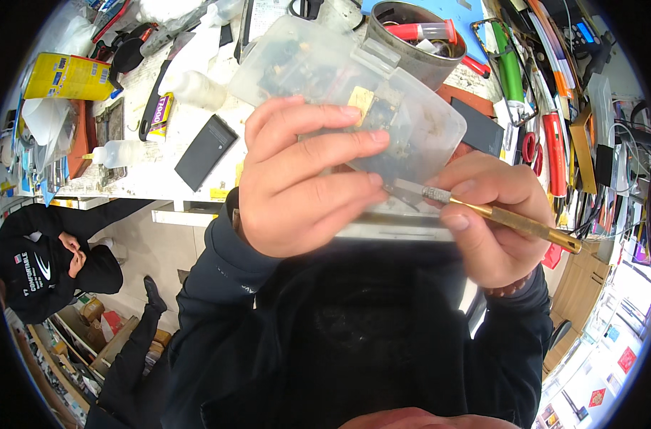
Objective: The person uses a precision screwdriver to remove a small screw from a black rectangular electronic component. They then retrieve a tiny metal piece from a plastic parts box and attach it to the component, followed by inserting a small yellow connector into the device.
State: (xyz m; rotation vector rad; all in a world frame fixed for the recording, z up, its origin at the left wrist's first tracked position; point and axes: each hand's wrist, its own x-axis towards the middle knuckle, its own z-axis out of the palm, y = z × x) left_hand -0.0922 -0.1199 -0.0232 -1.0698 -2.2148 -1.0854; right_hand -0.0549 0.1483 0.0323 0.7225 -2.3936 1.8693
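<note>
A translucent plastic box (282,59) with a clasp lies before me on the bench, small dark parts showing through its cloudy walls. My left hand (309,171) is spread over the box's near side, fingertips beside a yellow label (361,102). Its thumb is mostly hidden, and whether it grips the box cannot be made out. Between thumb and fingers of my right hand (497,214) is a craft knife (518,219) with a brass handle and knurled metal collar. The knife's blade points left, close to the left fingertips at the box's near edge.
Behind the box stands a metal tin (411,64) holding tubes. Left lie a dark battery-like block (206,153), plastic bottles (194,88) and a yellow box (68,76). Scissors (529,147) and a green-handled tool (507,64) are right. Another person (52,263) sits left.
</note>
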